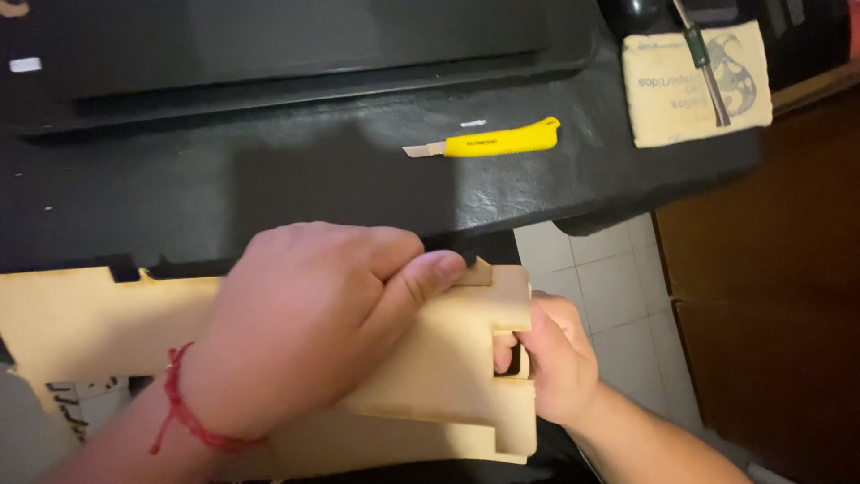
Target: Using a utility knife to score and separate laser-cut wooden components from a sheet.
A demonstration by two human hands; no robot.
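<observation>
Item: pale wooden panel [439, 376], notched, at black desk edge [502, 193]. My left hand [305, 332] presses clenched on top, thumb at tab; my right hand [555, 363] pinches its slotted edge. I advise steady, square pressure. Yellow utility knife [488, 142] lies apart.

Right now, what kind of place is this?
Probably a home hobby or craft corner. Both hands hold a flat pale wooden cut-out panel at a black leather-like desk top, a yellow-handled utility knife lies there, and white floor tiles show below.
</observation>
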